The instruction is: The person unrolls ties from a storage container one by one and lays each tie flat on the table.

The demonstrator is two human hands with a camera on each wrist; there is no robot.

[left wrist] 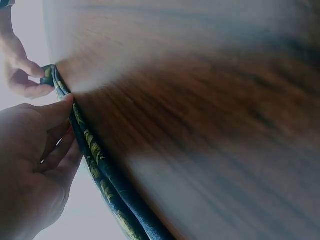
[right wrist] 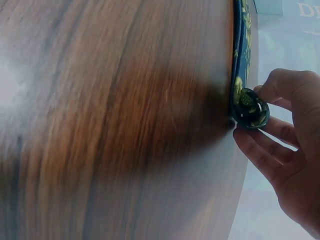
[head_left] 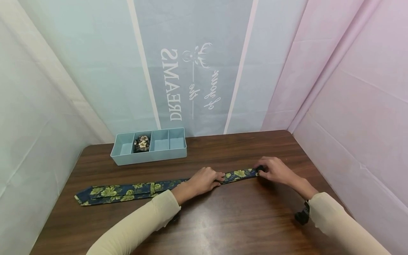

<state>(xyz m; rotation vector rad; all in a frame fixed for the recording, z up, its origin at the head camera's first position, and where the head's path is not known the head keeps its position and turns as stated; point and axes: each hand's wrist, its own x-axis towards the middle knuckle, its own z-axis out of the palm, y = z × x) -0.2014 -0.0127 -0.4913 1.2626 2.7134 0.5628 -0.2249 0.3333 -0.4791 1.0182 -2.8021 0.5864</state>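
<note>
A dark blue necktie with yellow-green flowers lies lengthwise across the table, folded in two layers, its pointed wide end at the left. At its right end the tie is curled into a small roll, which my right hand holds between thumb and fingers. Partway along, my left hand pinches the tie by its edges, a short stretch away from the roll. In the left wrist view, the thumb of the left hand lies along one edge of the layered cloth.
Behind the tie stands a light blue divided tray. One compartment holds a rolled black cloth with cream flowers. A printed curtain hangs behind the brown wooden table, with pale fabric walls at both sides.
</note>
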